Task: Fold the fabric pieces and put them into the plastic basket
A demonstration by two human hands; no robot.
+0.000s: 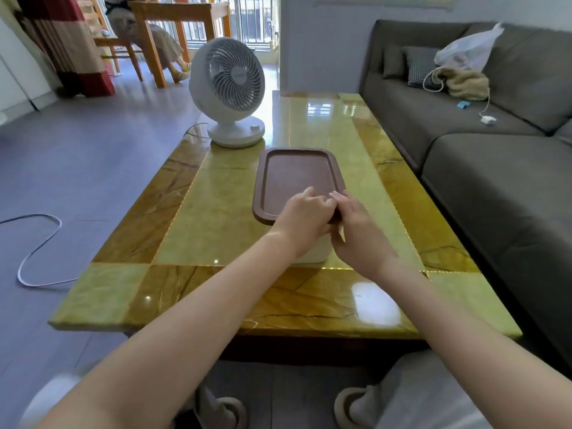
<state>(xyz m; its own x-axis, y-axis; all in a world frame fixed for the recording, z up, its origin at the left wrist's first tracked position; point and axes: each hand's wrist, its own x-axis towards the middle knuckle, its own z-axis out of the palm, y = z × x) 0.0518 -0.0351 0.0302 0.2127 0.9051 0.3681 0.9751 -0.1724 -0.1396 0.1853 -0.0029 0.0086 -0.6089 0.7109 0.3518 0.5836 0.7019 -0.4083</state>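
- A white cable (37, 252) loops over the grey floor (77, 168), well to the left of the desk.
- At the far left a red and beige curtain (62, 41) hangs to the floor; beside it stand a wooden chair (114, 44) and a wooden table (173, 17), with a seated person (154, 41) partly in view.
- A white fan (227, 91) stands upright on the far left part of the desk (192, 218), its grille tilted up; its base lies just beyond the far end of the lid.
- The plastic basket (309, 252), white-walled, sits on the middle of the desk, most of it hidden behind the arms. A brown lid (297, 174) with a raised rim covers it and lies flat.
- The left hand (305, 212) is at the near right end of the lid: the thumb lies on top, the fingers (322, 202) are curled narrow over the rim and grip it.
- The right hand (356, 230) touches the left hand and holds the near right corner of the lid, fingertips on the rim and thumb lower at the edge, a narrow pinch.
- A dark grey sofa (495, 156) runs along the right side of the desk. On its far seat lie a patterned cushion (418, 65), a pale plastic bag (467, 48) and a woven bag (464, 83) touching each other, with a small blue item (462, 103) and a white corded item (488, 119) nearer.
- At the bottom edge, two slippers (346, 404) show under the desk's near end.
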